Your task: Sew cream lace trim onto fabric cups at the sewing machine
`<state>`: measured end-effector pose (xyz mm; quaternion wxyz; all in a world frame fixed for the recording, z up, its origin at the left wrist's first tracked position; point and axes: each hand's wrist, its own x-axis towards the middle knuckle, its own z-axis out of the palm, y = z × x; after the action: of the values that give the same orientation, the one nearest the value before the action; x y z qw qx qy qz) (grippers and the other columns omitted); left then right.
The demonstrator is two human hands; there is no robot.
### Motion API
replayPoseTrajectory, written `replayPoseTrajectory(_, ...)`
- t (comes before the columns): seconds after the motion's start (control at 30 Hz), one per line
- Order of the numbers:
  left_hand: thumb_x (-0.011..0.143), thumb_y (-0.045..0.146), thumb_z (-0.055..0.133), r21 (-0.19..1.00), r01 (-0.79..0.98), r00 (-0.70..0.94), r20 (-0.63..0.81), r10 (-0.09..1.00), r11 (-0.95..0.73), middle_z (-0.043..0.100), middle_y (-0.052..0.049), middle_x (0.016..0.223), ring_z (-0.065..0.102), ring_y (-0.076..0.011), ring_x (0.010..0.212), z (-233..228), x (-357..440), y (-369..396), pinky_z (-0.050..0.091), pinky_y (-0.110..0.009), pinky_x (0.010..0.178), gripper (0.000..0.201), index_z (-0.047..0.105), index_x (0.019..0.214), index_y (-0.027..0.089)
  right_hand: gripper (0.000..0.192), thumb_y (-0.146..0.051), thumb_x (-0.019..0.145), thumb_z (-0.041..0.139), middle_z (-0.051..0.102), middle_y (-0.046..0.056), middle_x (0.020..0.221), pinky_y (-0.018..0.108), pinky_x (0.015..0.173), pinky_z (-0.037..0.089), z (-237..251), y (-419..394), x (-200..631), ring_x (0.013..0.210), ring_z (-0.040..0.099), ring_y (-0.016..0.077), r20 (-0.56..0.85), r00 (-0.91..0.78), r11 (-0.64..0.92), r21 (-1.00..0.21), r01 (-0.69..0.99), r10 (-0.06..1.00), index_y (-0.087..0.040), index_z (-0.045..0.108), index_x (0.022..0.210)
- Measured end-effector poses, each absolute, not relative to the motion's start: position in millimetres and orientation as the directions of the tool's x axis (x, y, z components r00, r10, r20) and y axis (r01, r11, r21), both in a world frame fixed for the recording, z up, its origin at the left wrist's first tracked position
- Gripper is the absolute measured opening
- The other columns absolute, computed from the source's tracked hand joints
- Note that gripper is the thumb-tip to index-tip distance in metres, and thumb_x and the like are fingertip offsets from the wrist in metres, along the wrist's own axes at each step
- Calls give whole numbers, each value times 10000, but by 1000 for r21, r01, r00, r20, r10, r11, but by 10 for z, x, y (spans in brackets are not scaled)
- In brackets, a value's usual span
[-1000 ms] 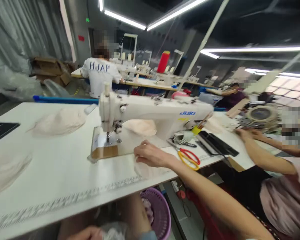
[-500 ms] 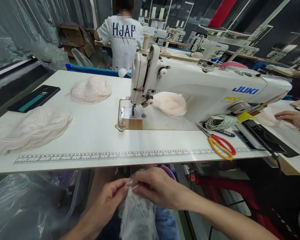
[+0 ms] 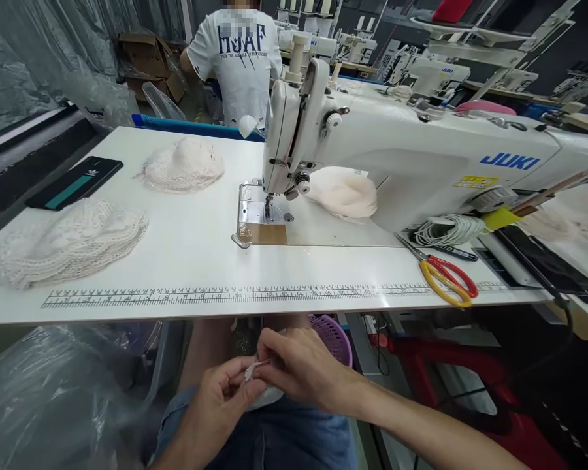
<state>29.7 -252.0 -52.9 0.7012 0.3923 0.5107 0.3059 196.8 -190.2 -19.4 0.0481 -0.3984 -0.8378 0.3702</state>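
Pinching the white fabric between them, the left hand and right hand nearly meet above the lap, both closed narrowly and partly hiding it. A loose pinch could let the white fabric slip or fold, and a steep lift could knock knuckles on the front edge of the surface. Room for moving lies before the sewing machine, left of the scissors, whose handles reach that edge.

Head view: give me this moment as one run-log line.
left hand: pinching pale fabric | right hand: holding same fabric | place: above lap, in front of table | scissors: lying on table
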Motion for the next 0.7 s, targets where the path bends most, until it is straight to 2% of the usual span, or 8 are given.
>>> replayPoseTrajectory(0.13, 729, 428, 686, 814, -100, 355, -508, 785, 572, 722, -47, 903, 632, -195, 846, -606, 278, -2536, 463, -222, 733, 379, 662, 991, 155, 98, -297, 848, 591, 566, -51, 647, 202, 536, 222, -261, -1896, 1993, 615, 522, 90, -202, -743, 422, -715, 557, 638, -214, 541, 837)
replayPoseTrajectory(0.23, 715, 367, 710, 805, -99, 383, -511, 770, 585, 712, -31, 843, 621, -164, 766, -636, 283, -2533, 444, -203, 678, 336, 658, 961, 145, 75, -289, 856, 588, 577, -61, 647, 198, 536, 224, -297, -1884, 1988, 612, 532, 80, -208, -771, 405, -753, 519, 601, -225, 552, 839)
replayPoseTrajectory(0.4, 733, 374, 683, 834, -13, 317, -520, 793, 552, 687, -24, 798, 595, -162, 746, -627, 312, -2497, 423, -202, 651, 283, 657, 879, 132, 71, -262, 839, 596, 565, -60, 651, 217, 559, 229, -311, -1860, 1961, 618, 518, 102, -254, -736, 412, -693, 591, 628, -228, 539, 865)
replayPoseTrajectory(0.5, 752, 447, 654, 821, 2, 339, -537, 772, 571, 698, -41, 830, 606, -191, 801, -608, 235, -2492, 433, -220, 684, 358, 664, 933, 139, 133, -305, 835, 604, 576, -48, 701, 216, 596, 286, -295, -1801, 2031, 656, 522, 114, -298, -710, 326, -731, 599, 638, -216, 525, 894)
replayPoseTrajectory(0.63, 743, 476, 671, 747, -48, 437, -581, 687, 663, 716, -62, 869, 622, -201, 835, -577, 43, -2482, 441, -233, 727, 438, 669, 1037, 151, 89, -259, 848, 592, 610, -14, 805, 190, 624, 368, -299, -1731, 2202, 754, 558, 116, -296, -768, 132, -888, 440, 567, -194, 547, 889)
replayPoseTrajectory(0.7, 737, 460, 688, 707, -47, 476, -605, 638, 706, 719, -70, 877, 621, -198, 838, -566, -33, -2472, 436, -233, 731, 440, 673, 1055, 156, 171, -276, 811, 640, 624, -3, 837, 184, 633, 390, -322, -1733, 2265, 802, 570, 125, -288, -802, 48, -930, 365, 523, -190, 553, 931)
